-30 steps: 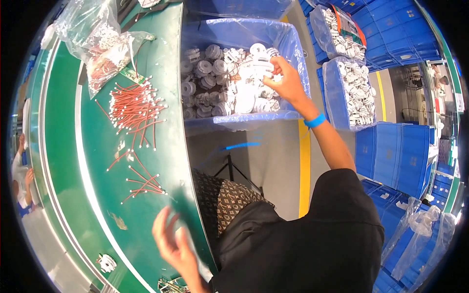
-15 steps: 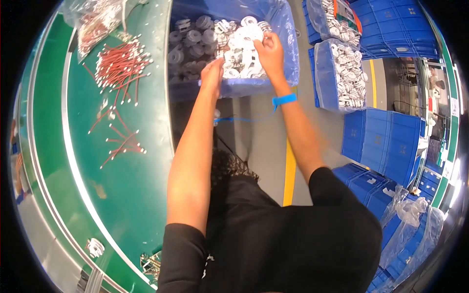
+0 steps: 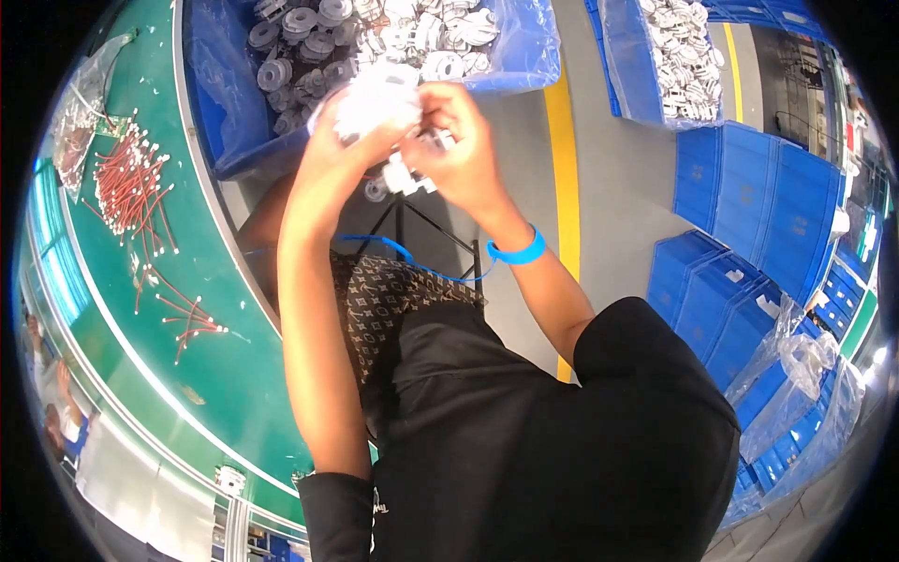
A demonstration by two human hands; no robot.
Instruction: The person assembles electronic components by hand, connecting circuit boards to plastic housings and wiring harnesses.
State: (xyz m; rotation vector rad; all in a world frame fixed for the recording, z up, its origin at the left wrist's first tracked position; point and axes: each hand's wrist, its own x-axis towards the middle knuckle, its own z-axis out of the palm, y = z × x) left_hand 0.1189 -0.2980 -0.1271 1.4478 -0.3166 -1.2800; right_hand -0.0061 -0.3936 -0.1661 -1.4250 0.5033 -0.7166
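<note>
Both hands are held close together in front of the near edge of a blue bin (image 3: pixel 245 140) lined with clear plastic. White round plastic parts (image 3: pixel 314 42), spool-like in shape, fill the bin. My left hand (image 3: pixel 330 155) is closed around several bright white plastic parts (image 3: pixel 379 98), washed out by glare. Beside it, my right hand (image 3: pixel 466 155) has its fingers curled around white pieces too, and a few white parts (image 3: pixel 405 176) show below its fingers. A blue wrist strap (image 3: pixel 520 248) with a cord circles my right wrist.
On the green workbench (image 3: pixel 140 309) at left lie red wires (image 3: pixel 131 183) with white ends and a clear bag (image 3: pixel 80 131). Another lined bin of white parts (image 3: pixel 684 56) stands at far right, with blue crates (image 3: pixel 749 187) nearer. A yellow line (image 3: pixel 566 187) crosses the floor.
My hands have come out of the bin toward me, now holding white parts close together. The view has shifted, so the bin and wires appear further left.
</note>
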